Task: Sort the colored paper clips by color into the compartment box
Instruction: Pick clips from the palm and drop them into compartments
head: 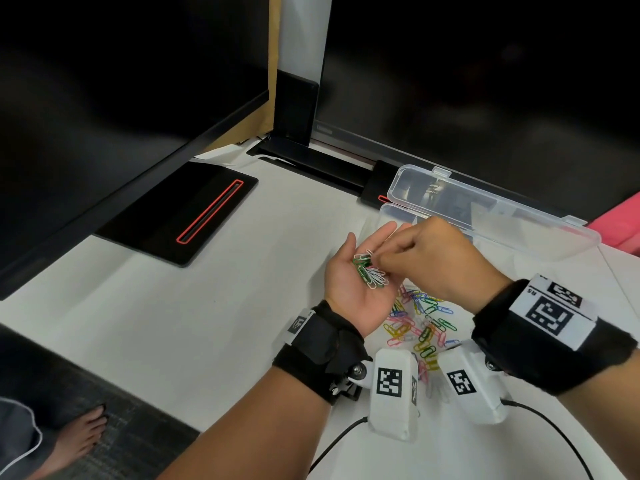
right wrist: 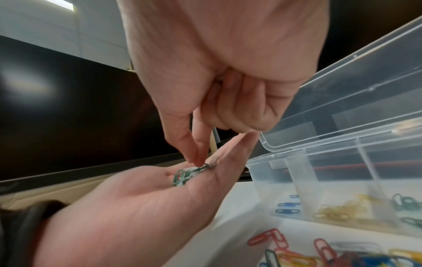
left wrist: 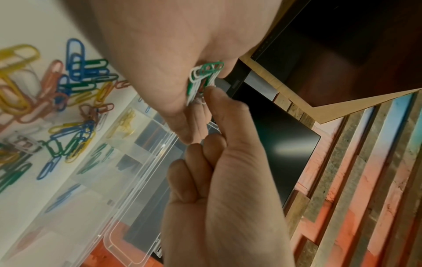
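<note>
Paper clips (head: 370, 274), green and white, are lying tangled in my left hand (head: 360, 271), fingers relaxed apart; my right hand (head: 426, 261) is pinching one. They're light, slippery wire, likely snagging, so I'm gripping a loop end

White table (head: 221, 323) fills the lower and middle frame of the head view. Lying directly on it: loose pile of mixed-colour paper clips (head: 420, 322) at lower centre-right; clear compartment box (head: 391, 216) just above the pile, right of centre, lid open toward the back. Black monitor base with a red-outlined slot (head: 180, 213) at centre left. Second black stand foot (head: 311, 161) at upper centre. Two black cables (head: 561, 434) run along the bottom edge.
</note>
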The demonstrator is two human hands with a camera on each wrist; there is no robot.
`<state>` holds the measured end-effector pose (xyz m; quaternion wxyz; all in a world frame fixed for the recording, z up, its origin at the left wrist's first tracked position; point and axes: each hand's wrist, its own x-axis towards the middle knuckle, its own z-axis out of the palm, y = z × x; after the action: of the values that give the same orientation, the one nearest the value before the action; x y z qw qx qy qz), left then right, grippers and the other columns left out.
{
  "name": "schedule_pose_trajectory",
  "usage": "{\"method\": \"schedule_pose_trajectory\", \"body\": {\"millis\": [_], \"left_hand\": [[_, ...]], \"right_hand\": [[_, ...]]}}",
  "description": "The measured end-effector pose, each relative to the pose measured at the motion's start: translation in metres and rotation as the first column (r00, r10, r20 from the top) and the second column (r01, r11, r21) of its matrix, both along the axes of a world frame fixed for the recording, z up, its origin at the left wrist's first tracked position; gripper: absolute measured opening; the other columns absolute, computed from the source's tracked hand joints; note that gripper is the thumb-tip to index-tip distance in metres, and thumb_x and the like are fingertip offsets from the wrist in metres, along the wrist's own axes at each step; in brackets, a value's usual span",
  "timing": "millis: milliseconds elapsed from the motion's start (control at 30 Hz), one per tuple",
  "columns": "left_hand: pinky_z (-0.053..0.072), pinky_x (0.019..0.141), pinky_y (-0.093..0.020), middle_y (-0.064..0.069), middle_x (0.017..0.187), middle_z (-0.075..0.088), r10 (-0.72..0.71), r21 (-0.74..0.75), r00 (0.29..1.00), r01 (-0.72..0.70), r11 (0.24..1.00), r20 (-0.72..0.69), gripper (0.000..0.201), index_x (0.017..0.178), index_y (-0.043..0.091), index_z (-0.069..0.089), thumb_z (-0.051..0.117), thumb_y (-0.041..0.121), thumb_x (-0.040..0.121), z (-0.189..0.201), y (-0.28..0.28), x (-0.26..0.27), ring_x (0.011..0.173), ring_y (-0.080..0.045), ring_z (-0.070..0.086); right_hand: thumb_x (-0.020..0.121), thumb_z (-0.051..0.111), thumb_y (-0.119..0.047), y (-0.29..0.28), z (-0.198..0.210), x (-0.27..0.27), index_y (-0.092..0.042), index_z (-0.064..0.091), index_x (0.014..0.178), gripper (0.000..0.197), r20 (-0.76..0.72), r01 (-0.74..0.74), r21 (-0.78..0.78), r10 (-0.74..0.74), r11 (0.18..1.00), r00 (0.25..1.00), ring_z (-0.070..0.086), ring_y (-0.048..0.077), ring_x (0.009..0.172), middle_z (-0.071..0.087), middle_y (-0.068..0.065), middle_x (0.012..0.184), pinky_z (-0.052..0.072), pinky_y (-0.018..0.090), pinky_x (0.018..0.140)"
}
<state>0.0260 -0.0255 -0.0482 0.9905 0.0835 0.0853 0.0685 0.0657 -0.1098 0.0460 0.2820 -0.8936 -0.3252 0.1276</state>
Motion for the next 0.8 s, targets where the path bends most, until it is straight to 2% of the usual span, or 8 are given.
{"method": "schedule_pose_trajectory", "body": {"millis": [67, 167, 300, 400, 500, 633, 700, 800], "left_hand": [[0.044, 0.102, -0.04, -0.026, 0.121, 0.062, 0.011, 0.011, 1.0, -0.011, 1.0, -0.015, 0.058, 0.129, -0.003, 0.054, 0.025, 0.04, 0.104, -0.002, 0.001, 0.0, 0.109, -0.034, 0.062], [0.041, 0.106, -0.04, -0.022, 0.115, 0.066, -0.007, 0.008, 0.999, 0.008, 1.0, -0.047, 0.059, 0.124, -0.003, 0.06, 0.028, 0.043, 0.103, -0.003, 0.001, 0.0, 0.111, -0.031, 0.062], [0.045, 0.099, -0.04, -0.016, 0.099, 0.072, -0.06, -0.006, 0.997, 0.06, 0.998, -0.056, 0.063, 0.08, 0.002, 0.077, 0.036, 0.044, 0.102, -0.003, -0.001, -0.001, 0.104, -0.027, 0.064], [0.038, 0.108, -0.041, -0.021, 0.121, 0.065, -0.069, 0.003, 0.996, 0.069, 0.998, -0.056, 0.06, 0.105, -0.002, 0.07, 0.033, 0.045, 0.102, -0.003, -0.001, -0.003, 0.121, -0.03, 0.056], [0.032, 0.114, -0.041, -0.025, 0.128, 0.059, -0.039, 0.019, 0.999, 0.04, 0.999, -0.034, 0.062, 0.119, -0.006, 0.06, 0.027, 0.043, 0.103, -0.002, -0.001, -0.002, 0.123, -0.031, 0.055], [0.045, 0.099, -0.042, -0.025, 0.106, 0.068, 0.004, -0.049, 0.999, -0.002, 0.999, 0.043, 0.058, 0.105, -0.007, 0.065, 0.028, 0.037, 0.104, -0.001, 0.001, 0.0, 0.096, -0.032, 0.069], [0.048, 0.099, -0.043, -0.025, 0.113, 0.066, 0.01, -0.04, 0.999, -0.008, 0.999, 0.049, 0.056, 0.111, -0.007, 0.063, 0.029, 0.037, 0.104, -0.001, 0.002, 0.0, 0.102, -0.033, 0.067], [0.047, 0.1, -0.043, -0.026, 0.127, 0.059, 0.019, -0.021, 0.999, -0.018, 1.0, 0.05, 0.056, 0.125, -0.008, 0.054, 0.029, 0.038, 0.103, 0.001, 0.004, -0.001, 0.114, -0.036, 0.06]], "right_hand": [[0.082, 0.07, -0.016, -0.001, 0.002, 0.002, -0.029, 0.079, 0.069, 0.02, 0.005, -0.025, 0.004, 0.025, 1.0, 1.0, 0.057, 0.009, 0.047, 0.069, -0.017, 0.063, 0.047, 0.022, 0.043], [0.081, 0.073, -0.02, 0.001, 0.003, -0.001, -0.025, 0.079, 0.073, 0.011, 0.046, -0.073, -0.065, 0.076, 0.995, 0.996, 0.056, -0.008, 0.053, 0.061, -0.032, 0.058, 0.04, 0.008, 0.045], [0.076, 0.072, -0.032, 0.01, -0.007, -0.004, -0.037, 0.076, 0.071, 0.008, 0.183, -0.092, -0.216, 0.133, 0.972, 0.974, 0.066, 0.003, 0.071, 0.072, -0.018, 0.076, 0.057, 0.031, 0.068], [0.077, 0.07, -0.024, 0.012, -0.006, -0.003, -0.033, 0.077, 0.071, 0.013, 0.144, -0.055, -0.159, 0.079, 0.986, 0.987, 0.067, 0.005, 0.073, 0.073, -0.013, 0.073, 0.058, 0.035, 0.072], [0.08, 0.072, -0.018, 0.007, -0.001, -0.001, -0.027, 0.08, 0.075, 0.013, -0.063, -0.02, 0.051, 0.024, 0.999, 0.998, 0.069, 0.005, 0.076, 0.075, -0.01, 0.075, 0.058, 0.031, 0.074], [0.086, 0.07, -0.015, -0.005, 0.008, 0.0, -0.011, 0.078, 0.086, 0.009, -0.367, 0.11, 0.27, -0.003, 0.957, 0.93, 0.05, 0.004, 0.047, 0.072, 0.004, 0.071, 0.031, 0.016, 0.04], [0.091, 0.062, -0.016, -0.012, 0.008, 0.007, -0.008, 0.07, 0.084, 0.014, -0.551, 0.232, 0.348, -0.002, 0.908, 0.834, 0.027, 0.008, 0.043, 0.052, 0.001, 0.053, 0.016, 0.02, 0.04], [0.091, 0.04, -0.021, -0.022, 0.005, 0.016, -0.018, 0.042, 0.068, 0.024, -0.808, 0.461, 0.397, 0.063, 0.794, 0.586, 0.009, 0.011, 0.045, 0.019, -0.005, 0.054, 0.011, 0.022, 0.041]]}}
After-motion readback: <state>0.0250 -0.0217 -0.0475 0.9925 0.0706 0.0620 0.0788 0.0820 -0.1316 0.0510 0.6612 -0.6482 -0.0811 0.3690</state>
